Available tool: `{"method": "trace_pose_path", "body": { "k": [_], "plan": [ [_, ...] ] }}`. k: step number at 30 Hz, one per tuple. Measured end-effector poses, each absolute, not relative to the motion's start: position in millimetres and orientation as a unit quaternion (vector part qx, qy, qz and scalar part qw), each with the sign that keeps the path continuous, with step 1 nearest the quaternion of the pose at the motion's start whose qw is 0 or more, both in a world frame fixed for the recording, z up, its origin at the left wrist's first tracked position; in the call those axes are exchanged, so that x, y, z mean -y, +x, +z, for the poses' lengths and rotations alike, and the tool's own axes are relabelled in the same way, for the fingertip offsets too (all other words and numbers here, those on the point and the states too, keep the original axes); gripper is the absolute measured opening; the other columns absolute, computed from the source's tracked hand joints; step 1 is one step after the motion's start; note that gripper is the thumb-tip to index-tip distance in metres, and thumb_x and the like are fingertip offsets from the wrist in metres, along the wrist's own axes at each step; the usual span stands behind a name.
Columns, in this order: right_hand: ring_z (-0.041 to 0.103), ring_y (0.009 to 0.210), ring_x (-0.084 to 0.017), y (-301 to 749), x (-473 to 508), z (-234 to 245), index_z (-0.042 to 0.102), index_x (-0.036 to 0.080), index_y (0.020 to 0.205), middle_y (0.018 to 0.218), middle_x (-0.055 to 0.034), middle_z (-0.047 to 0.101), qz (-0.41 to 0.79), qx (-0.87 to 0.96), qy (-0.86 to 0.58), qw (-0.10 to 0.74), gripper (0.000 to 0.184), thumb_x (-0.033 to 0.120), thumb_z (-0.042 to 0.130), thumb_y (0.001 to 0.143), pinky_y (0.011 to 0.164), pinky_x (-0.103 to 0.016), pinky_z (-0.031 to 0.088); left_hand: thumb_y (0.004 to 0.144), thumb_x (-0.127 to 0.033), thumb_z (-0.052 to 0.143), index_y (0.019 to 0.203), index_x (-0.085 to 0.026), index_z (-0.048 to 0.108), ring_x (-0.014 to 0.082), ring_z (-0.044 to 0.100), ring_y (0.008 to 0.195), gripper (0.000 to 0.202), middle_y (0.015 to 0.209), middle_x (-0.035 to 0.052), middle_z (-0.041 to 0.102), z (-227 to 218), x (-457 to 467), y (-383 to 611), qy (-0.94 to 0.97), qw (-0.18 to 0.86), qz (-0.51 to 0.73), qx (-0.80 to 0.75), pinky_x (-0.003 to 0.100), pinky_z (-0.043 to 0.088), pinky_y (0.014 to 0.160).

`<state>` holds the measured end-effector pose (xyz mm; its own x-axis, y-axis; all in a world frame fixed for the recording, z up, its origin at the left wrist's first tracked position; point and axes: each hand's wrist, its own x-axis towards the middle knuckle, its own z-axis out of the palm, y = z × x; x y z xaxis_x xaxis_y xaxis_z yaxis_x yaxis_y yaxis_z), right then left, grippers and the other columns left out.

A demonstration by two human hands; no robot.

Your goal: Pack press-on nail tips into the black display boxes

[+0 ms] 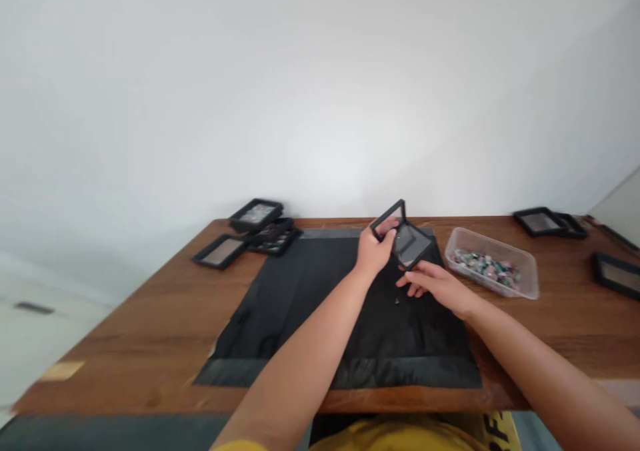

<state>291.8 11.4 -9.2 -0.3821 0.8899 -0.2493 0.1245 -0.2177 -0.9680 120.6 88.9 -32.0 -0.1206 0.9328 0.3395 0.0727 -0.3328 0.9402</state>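
Note:
My left hand (375,250) grips a black-rimmed display frame (412,244) with clear panes, its two halves hinged apart in a V and tilted above the black mat (310,291). The thumb lies over the inner side of the frame near the hinge. Just under the frame's lower corner is my right hand (433,284), palm turned inward, its fingers loosely bent and apart. It is very close to that corner; whether it touches is hard to tell. A tiny shiny piece (397,300) shows against the mat below the right fingertips.
Right of the mat stands a clear plastic tub (530,274) of small multicoloured pieces. Black frames (257,214) are stacked at the back left, some filled, with a flat one (220,251) beside them. More frames (540,222) lie back right, another (620,274) at the right edge. A white wall rises behind.

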Motion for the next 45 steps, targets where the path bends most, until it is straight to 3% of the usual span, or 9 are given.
{"method": "trace_pose_path", "body": {
  "k": [7,10,13,18,22,28,34,39,45],
  "plan": [
    [0.067,0.074,-0.018,299.3,-12.4,-10.4,0.065,0.018,0.112,0.088,-0.0063,0.073,0.59,0.51,-0.527,0.338,0.063,0.056,0.086,0.067,0.067,-0.03,0.057,0.071,-0.006,0.062,0.078,-0.018,0.076,0.0192,0.075,0.083,0.02,0.086,0.0063,0.082,-24.9,-91.7,126.9,0.566,0.413,0.577,-0.42,0.036,0.06,0.087],
    [0.067,0.075,-0.019,300.5,-10.6,-7.7,0.061,0.021,0.127,0.103,-0.0092,0.074,0.574,0.507,-0.522,0.376,0.081,0.061,0.089,0.062,0.062,-0.031,0.057,0.069,-0.008,0.062,0.076,-0.018,0.077,0.0175,0.072,0.077,0.019,0.081,0.0044,0.08,-18.9,-93.2,121.8,0.57,0.444,0.56,-0.406,0.034,0.059,0.081],
    [0.065,0.076,-0.018,301.0,-9.6,-1.1,0.063,0.023,0.123,0.113,-0.0113,0.073,0.599,0.501,-0.507,0.365,0.085,0.068,0.09,0.057,0.063,-0.031,0.057,0.068,-0.01,0.063,0.072,-0.018,0.078,0.0187,0.071,0.083,0.017,0.082,0.0046,0.08,-13.2,-94.0,115.3,0.571,0.466,0.547,-0.398,0.034,0.057,0.083],
    [0.058,0.067,-0.015,298.9,-9.6,5.9,0.067,0.02,0.089,0.085,-0.0059,0.07,0.601,0.474,-0.525,0.372,0.072,0.073,0.091,0.047,0.06,-0.029,0.052,0.062,-0.009,0.064,0.069,-0.017,0.074,0.0181,0.067,0.077,0.015,0.074,0.003,0.075,-10.6,-90.9,116.7,0.581,0.498,0.515,-0.387,0.033,0.054,0.077],
    [0.051,0.056,-0.013,298.3,-10.1,4.9,0.061,0.02,0.068,0.06,-0.0008,0.059,0.6,0.514,-0.532,0.306,0.064,0.07,0.092,0.044,0.055,-0.028,0.044,0.061,-0.006,0.065,0.077,-0.019,0.067,0.0128,0.058,0.066,0.02,0.067,-0.0041,0.064,-15.8,-88.4,125.0,0.573,0.495,0.523,-0.392,0.029,0.049,0.069],
    [0.041,0.05,-0.009,296.2,-8.4,4.7,0.055,0.021,0.067,0.053,0.0036,0.051,0.585,0.572,-0.511,0.264,0.063,0.076,0.083,0.057,0.052,-0.026,0.035,0.064,-0.006,0.072,0.09,-0.02,0.063,0.0142,0.061,0.074,0.031,0.078,-0.0024,0.067,-24.0,-88.7,129.9,0.551,0.485,0.546,-0.404,0.031,0.051,0.077],
    [0.036,0.049,-0.008,295.1,-8.2,2.2,0.057,0.021,0.085,0.054,0.0089,0.045,0.606,0.549,-0.501,0.281,0.065,0.075,0.081,0.06,0.052,-0.023,0.032,0.07,-0.011,0.075,0.08,-0.019,0.063,0.0171,0.069,0.084,0.017,0.082,0.0019,0.073,-26.3,-90.5,128.4,0.547,0.509,0.546,-0.379,0.036,0.054,0.09],
    [0.027,0.047,-0.006,296.8,-10.8,-4.5,0.05,0.022,0.089,0.055,0.0133,0.035,0.627,0.539,-0.494,0.269,0.068,0.076,0.079,0.061,0.049,-0.021,0.022,0.067,-0.018,0.076,0.077,-0.021,0.062,0.0181,0.069,0.084,0.018,0.082,0.0002,0.074,-28.1,-92.7,123.6,0.533,0.52,0.551,-0.377,0.037,0.054,0.09],
    [0.027,0.052,-0.007,296.1,-9.5,-4.7,0.049,0.022,0.087,0.06,0.0115,0.035,0.602,0.563,-0.499,0.269,0.064,0.077,0.076,0.066,0.05,-0.023,0.023,0.065,-0.016,0.071,0.069,-0.02,0.062,0.0182,0.068,0.085,0.011,0.086,0.0018,0.076,-23.8,-87.8,120.6,0.529,0.525,0.543,-0.388,0.036,0.053,0.086]
  ]
}}
